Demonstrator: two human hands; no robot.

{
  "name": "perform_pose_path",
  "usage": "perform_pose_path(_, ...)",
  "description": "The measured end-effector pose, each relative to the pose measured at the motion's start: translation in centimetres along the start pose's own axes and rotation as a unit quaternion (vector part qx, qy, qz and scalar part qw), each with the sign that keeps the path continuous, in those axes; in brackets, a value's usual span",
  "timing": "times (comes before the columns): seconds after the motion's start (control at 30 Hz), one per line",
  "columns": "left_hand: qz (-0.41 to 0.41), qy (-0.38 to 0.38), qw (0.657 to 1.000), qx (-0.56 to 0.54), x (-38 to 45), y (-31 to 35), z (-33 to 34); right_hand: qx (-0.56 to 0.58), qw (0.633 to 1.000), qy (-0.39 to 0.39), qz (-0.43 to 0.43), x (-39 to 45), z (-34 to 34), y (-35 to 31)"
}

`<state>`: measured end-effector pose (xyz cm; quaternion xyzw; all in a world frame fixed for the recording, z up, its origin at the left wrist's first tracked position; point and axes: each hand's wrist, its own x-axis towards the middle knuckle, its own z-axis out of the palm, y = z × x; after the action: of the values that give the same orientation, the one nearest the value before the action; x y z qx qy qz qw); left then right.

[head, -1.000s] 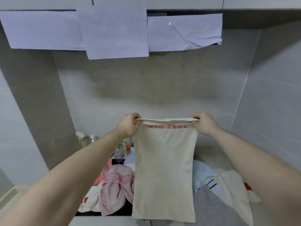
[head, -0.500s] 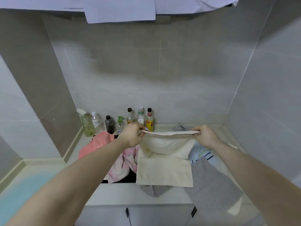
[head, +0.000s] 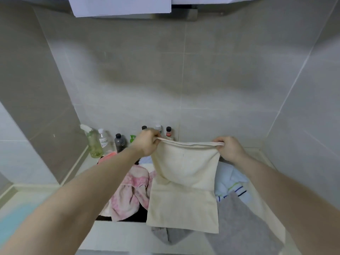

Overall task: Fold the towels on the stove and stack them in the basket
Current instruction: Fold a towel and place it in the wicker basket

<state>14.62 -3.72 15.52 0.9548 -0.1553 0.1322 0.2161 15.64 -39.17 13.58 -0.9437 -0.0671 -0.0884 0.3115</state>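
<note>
Nearest: both bare forearms reach in from the bottom corners. Grey towel [head: 237, 229] lies spread at the front right of the bench [head: 119, 234], a second grey bit poking out under the cream cloth's lower edge. Cream towel [head: 184, 190] in the middle: lower half lies flat on the pile, upper half is lifted and folding back over it, top hem stretched taut between the two hands. Left hand [head: 147, 144] has fingers clenched, pinching the top left corner of the hem. Right hand [head: 229, 149] has fingers curled, pinching the top right corner. Pink towel [head: 130, 194] crumpled just left of the cream one, touching its edge, over a dark stove surface [head: 128, 218]. White towel with coloured stripes [head: 231, 184] bunched just right of the cream one, partly under the grey. Coral-pink cloth [head: 108, 155] further back left, mostly hidden by the left arm. Far back against the tiled wall [head: 184, 80]: row of bottles, with a green spray bottle [head: 93, 142], clear bottle [head: 104, 139], dark bottle [head: 120, 142], and more caps behind the left hand, labels unreadable. White paper sheets [head: 121, 6] hang at the top edge. No basket in view.
</note>
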Motion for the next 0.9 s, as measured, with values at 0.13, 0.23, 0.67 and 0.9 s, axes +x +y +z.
perform_pose_path(0.13, 0.022, 0.055, 0.998, 0.022, 4.2, -0.1, -2.1, 0.010, 0.998, 0.042, -0.043, 3.7, -1.8, -1.0)
perform_pose_path(0.23, 0.043, 0.075, 0.996, 0.034, 5.0, -0.4, -2.5, 0.004, 0.997, 0.058, -0.055, 4.7, -2.6, -1.3)
perform_pose_path(0.67, 0.115, -0.018, 0.993, -0.012, -8.3, -3.4, 8.6, -0.011, 0.996, -0.087, -0.019, -5.9, 5.9, 4.6)
perform_pose_path(0.9, 0.064, -0.122, 0.990, -0.025, -15.6, -5.2, 15.5, -0.065, 0.981, -0.180, 0.041, -12.2, 12.4, 9.1)
